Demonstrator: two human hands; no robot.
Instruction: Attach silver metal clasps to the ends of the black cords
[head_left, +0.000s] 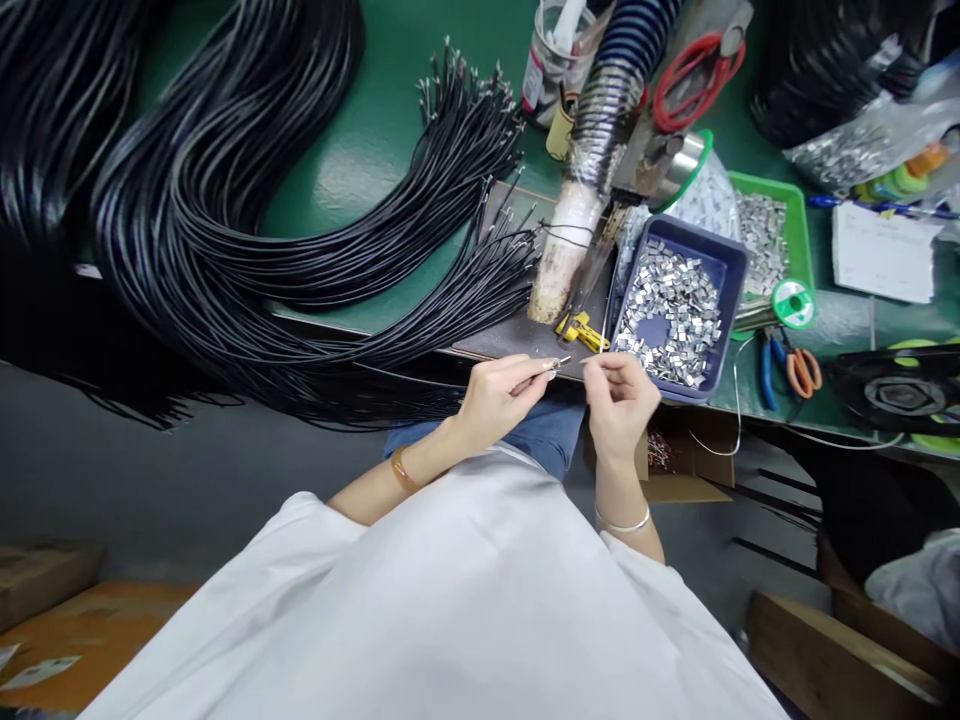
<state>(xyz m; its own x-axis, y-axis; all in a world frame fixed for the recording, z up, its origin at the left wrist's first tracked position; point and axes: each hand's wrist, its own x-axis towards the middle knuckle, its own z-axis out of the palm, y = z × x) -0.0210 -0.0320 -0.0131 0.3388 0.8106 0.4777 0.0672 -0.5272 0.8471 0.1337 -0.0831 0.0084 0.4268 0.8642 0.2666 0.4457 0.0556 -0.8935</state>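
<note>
two hands (pixel 499 395) (pixel 621 402) pinched shut, left on a metal tip (pixel 564 360), navy bin (pixel 733 280) and green tray (pixel 801 235) of silver pieces (pixel 671 310)

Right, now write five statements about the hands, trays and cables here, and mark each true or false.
1. The dark blue plastic tray holds small silvery metal pieces. True.
2. The bright green plastic tray sits left of the blue one. False: it is on its right.
3. The left hand pinches a small metal-tipped piece at its fingertips. True.
4. The silver-coloured bangle is on the left wrist. False: it is on the right wrist.
5. The long, thin black cables fill the right end of the green tabletop. False: they spread across its left side.
</note>
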